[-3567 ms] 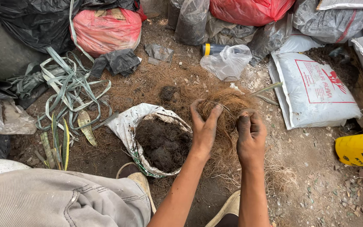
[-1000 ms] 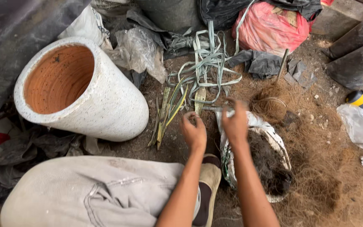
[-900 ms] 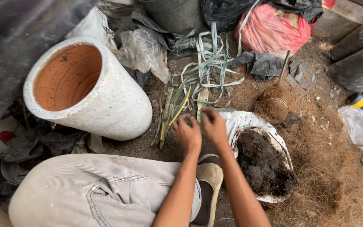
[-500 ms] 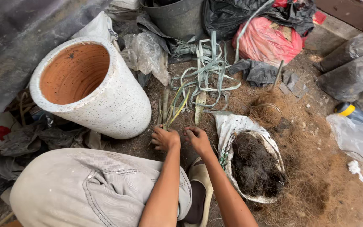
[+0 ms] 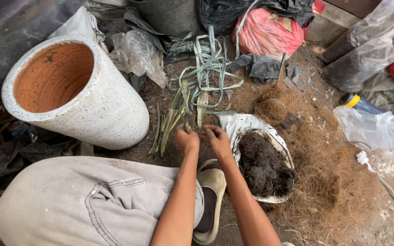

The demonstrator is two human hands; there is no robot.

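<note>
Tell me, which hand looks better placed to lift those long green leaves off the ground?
Probably the left hand: it sits right at the base of the green leaves, fingers curled there. The right hand is beside it, nearer the sack of dark soil.

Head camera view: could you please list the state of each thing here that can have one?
Left hand: closed around the long green leaves on the ground.
Right hand: fingers curled, beside the left hand, grip unclear.
Speckled white clay pot: lying on its side, empty.
White woven sack: open, rim rolled down, holding dark soil.
Red plastic bag: full, closed.
Pale green strapping bands: loose, tangled.
</note>
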